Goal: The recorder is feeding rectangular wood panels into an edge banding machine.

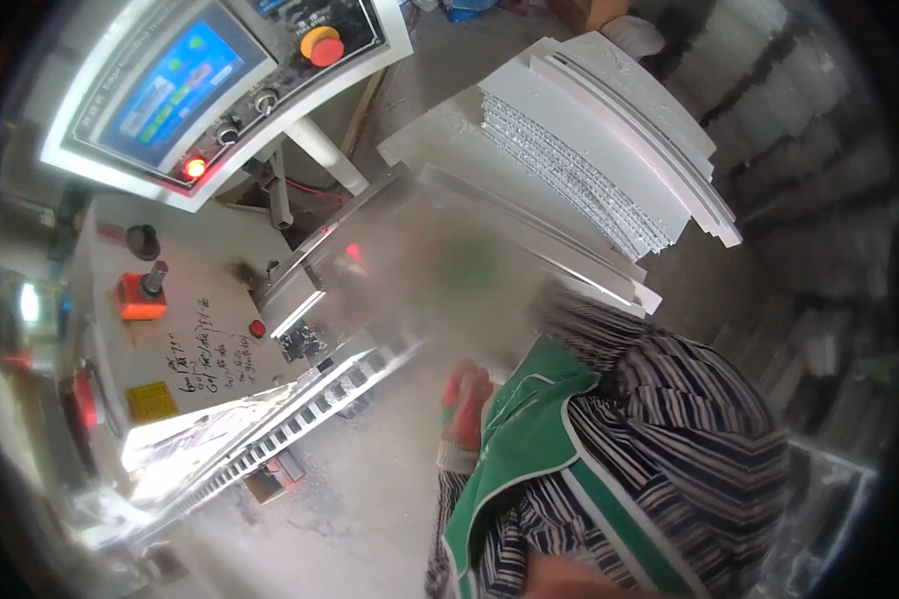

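My left hand (463,411), in a red and green work glove with a grey knit cuff, is low beside my green apron (534,419). Its fingers point away from me, look apart, and show nothing between them. My right arm, in a striped sleeve (659,369), reaches forward to the left over the machine's bed. A hazy smear covers the middle of the picture and hides my right hand, along with anything it touches. A long pale strip or panel edge (569,275) lies just beyond that sleeve.
A stack of white panels (579,150) stands at the far right. On the far left is a control panel (185,90) with a lit screen and a red stop button (327,51). A grey machine cover (200,339) with an orange-based knob (143,297) sits above a toothed chain track (280,431).
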Action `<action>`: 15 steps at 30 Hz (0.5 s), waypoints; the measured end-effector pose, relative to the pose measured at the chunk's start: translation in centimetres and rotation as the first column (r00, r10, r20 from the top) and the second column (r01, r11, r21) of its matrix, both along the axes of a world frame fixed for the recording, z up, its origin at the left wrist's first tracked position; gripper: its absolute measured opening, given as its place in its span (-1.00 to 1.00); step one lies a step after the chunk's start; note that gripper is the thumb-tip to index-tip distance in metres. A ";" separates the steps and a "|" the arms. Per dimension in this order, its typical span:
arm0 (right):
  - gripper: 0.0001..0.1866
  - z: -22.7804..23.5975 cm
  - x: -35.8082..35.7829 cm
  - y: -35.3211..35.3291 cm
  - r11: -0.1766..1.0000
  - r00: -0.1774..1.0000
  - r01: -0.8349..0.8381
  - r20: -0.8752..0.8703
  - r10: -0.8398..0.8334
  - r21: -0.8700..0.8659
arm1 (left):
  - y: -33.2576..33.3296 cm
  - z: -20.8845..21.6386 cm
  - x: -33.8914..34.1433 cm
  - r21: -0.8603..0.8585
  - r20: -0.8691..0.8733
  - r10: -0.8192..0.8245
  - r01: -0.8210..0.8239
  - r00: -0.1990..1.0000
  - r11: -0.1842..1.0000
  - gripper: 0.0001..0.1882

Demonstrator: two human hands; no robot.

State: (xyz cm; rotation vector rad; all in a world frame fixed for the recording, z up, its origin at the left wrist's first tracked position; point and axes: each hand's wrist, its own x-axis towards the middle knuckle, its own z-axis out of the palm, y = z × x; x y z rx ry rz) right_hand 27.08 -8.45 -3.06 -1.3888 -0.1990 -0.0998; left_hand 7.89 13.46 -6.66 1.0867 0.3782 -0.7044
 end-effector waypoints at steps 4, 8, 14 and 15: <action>-0.45 -2.3 -8.7 -13.3 0.165 0.782 0.421 0.265 -0.564 -0.892 | -3.6 -4.2 1.9 -0.091 -0.098 -0.046 0.037 0.994 0.995 -0.43; -0.28 -5.7 -11.6 -16.1 0.126 0.841 -0.035 -0.097 -0.532 -0.991 | -9.3 -9.9 4.8 -0.004 -0.152 -0.221 0.222 0.964 0.975 -0.33; -0.10 -9.2 -13.3 -16.0 0.247 0.841 -0.350 -0.419 -0.342 -0.904 | -17.1 -20.3 7.2 0.069 -0.155 -0.164 0.176 0.974 0.982 -0.33; -0.09 -9.8 -13.7 -16.0 0.122 0.899 -0.327 -0.348 -0.266 -0.937 | -17.6 -21.2 7.4 0.066 -0.122 -0.232 0.241 0.965 0.968 -0.34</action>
